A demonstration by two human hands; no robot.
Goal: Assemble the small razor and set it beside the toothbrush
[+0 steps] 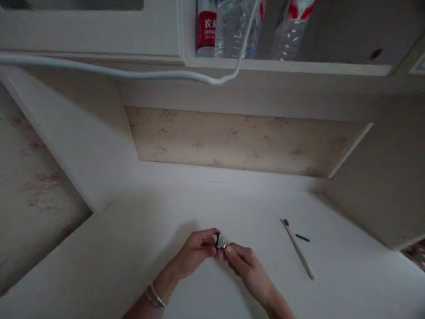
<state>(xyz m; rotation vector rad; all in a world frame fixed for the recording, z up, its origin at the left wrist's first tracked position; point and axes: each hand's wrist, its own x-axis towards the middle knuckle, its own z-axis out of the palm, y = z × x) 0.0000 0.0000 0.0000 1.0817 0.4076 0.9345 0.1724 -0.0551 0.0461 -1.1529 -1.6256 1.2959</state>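
Left hand: the left hand [195,250] sits low over the white desk [139,248], fingers curled in tight and pinching one side of a small clear-and-dark object [219,241]; bangles [155,299] ring its wrist
Right hand: the right hand [244,263] meets it from the other side, thumb and forefinger closed narrow on the same piece; both hands share the grip
Held piece: small, part shiny and see-through, part dark blue or black; too small and dim to name more exactly; it is held just above the desk, at the middle of the near edge
Step in hand: by my reading a two-handed fiddling step, either pulling apart or pressing together the little piece; which one I cannot tell
Next move calls for: a fine, steady pinch and a short twist or pull, judged from how close the fingertips sit
Nearby on the desk: a long pale stick with a dark tip [298,249], lying well to the right; a short dark green piece [302,238] just beside it, apart from it
Surface: plain white, matte, dimly lit
Room: a recessed nook with faded floral wallpaper [232,141]; a shelf above with plastic water bottles [232,26]; a white cable [126,73] sagging across
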